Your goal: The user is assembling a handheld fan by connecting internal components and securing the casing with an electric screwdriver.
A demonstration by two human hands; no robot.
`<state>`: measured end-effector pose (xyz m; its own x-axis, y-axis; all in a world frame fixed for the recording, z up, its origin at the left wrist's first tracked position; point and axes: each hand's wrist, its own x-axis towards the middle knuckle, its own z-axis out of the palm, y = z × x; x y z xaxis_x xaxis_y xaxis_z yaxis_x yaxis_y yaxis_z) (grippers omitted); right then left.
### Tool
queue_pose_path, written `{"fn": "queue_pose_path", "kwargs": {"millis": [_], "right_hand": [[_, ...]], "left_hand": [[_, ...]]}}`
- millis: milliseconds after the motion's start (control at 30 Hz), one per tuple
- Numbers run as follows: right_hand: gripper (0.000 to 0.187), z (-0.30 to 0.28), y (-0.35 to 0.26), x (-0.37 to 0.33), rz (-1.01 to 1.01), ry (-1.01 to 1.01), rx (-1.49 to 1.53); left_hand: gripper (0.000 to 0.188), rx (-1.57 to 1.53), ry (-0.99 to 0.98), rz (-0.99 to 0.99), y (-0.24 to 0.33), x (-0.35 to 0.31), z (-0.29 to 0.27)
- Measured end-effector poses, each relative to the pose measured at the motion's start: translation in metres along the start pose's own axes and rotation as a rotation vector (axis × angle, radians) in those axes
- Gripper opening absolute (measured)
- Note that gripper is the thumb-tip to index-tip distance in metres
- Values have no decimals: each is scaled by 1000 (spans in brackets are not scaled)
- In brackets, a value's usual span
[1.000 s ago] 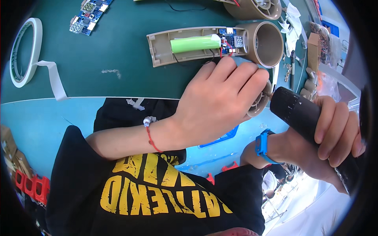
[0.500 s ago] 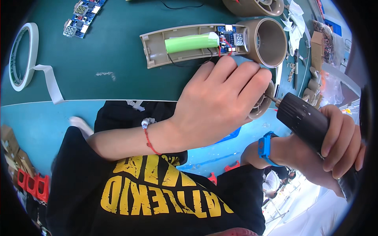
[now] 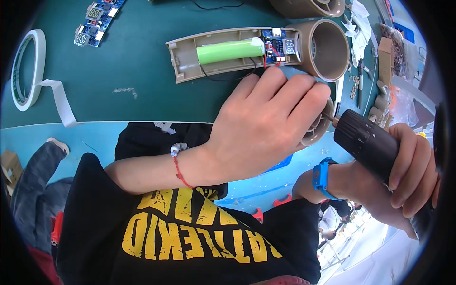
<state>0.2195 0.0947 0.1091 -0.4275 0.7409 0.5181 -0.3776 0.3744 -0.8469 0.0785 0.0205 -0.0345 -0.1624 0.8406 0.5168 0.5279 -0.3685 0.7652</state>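
Note:
My left hand (image 3: 263,121) is closed over a beige plastic housing (image 3: 317,131) at the table's near edge, and hides most of it. My right hand (image 3: 412,171) is wrapped round a black electric screwdriver (image 3: 365,142), tilted with its bit pointing up and left into the housing's round ribbed end. Whether a screw sits at the bit's tip I cannot tell. Just beyond my left knuckles lies an open beige shell (image 3: 186,70) with a wide ring (image 3: 332,50) at its right end. Inside it are a green cylindrical battery (image 3: 228,51) and a blue circuit board (image 3: 274,45) with red and black wires.
A roll of white tape (image 3: 40,71) stands at the left, its loose end hanging to the table edge. More blue circuit boards (image 3: 97,21) lie at the far left. Another beige housing (image 3: 304,8) sits at the back. White scraps (image 3: 361,33) and pliers (image 3: 361,80) are at the right.
The screwdriver's collar shows markings that were not visible before, while both hands keep nearly the same places. A person's leg and shoe have come into view at the lower left.

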Motion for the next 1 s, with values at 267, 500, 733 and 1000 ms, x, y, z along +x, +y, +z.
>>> {"fn": "queue_pose_path", "kwargs": {"millis": [267,500,733,1000], "right_hand": [[78,-13,-10,-1,43,9,18],[84,-29,-23,-2,99,26,68],[85,-11,-11,-7,-4,62,26],[82,-14,-13,-5,-12,-10,-46]], "left_hand": [[48,2,6,16,0,1,2],[31,9,30,27,0,1,3],[31,-7,12,24,3,2,1],[34,25,4,45,-5,1,-2]]}}
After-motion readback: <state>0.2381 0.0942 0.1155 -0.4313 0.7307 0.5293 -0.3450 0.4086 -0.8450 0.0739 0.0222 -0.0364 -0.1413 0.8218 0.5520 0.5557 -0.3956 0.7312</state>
